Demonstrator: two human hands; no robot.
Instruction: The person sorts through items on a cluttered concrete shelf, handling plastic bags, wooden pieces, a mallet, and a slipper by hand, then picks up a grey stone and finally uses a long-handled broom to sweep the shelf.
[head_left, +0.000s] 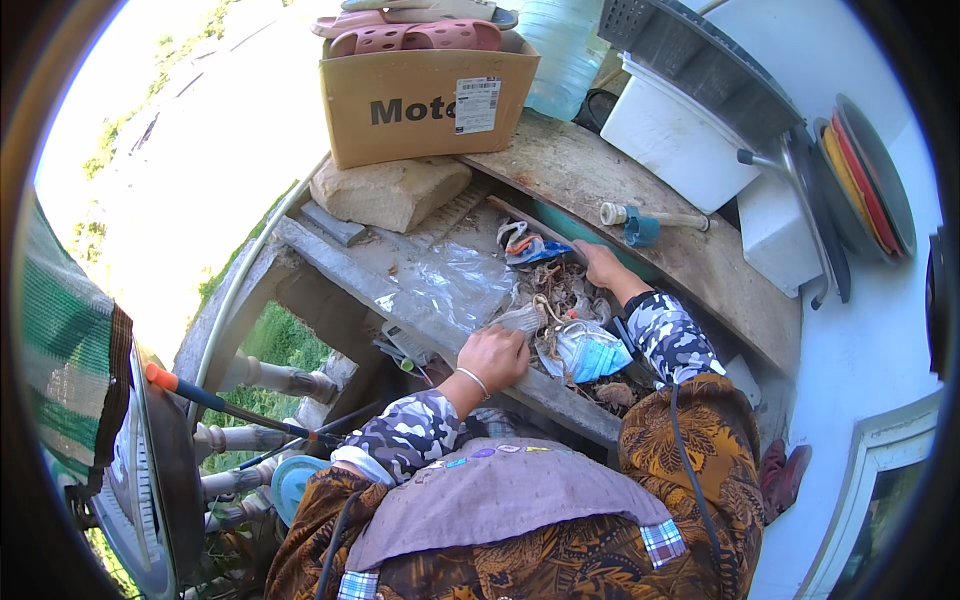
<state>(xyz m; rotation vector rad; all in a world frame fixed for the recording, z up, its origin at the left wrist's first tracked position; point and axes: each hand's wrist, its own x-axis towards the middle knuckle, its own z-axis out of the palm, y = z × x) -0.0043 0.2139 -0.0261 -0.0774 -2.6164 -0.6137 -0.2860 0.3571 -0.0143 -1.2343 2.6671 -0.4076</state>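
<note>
My left hand (495, 356) is closed at the inner side of a concrete ledge (435, 326), with a grey knitted cloth (523, 318), perhaps a work glove, coming out of the fist. Farther off, my right hand (598, 264) grips the end of a thin wooden strip (529, 219). Between the hands lies a heap of dry debris (559, 285). A blue-and-white face mask (592, 352) rests on its near part, and a crumpled blue-and-white wrapper (538, 249) lies at its far end. Clear plastic film (461, 281) spreads left of the heap.
Beyond the ledge stand a rough stone block (390, 191) and a cardboard box (420, 112) topped with pink clogs (420, 37). A wide board (555, 165) on the right bears a pipe piece (641, 223). White bins (675, 135) stand behind it. An orange-tipped handle (187, 390) juts in at left.
</note>
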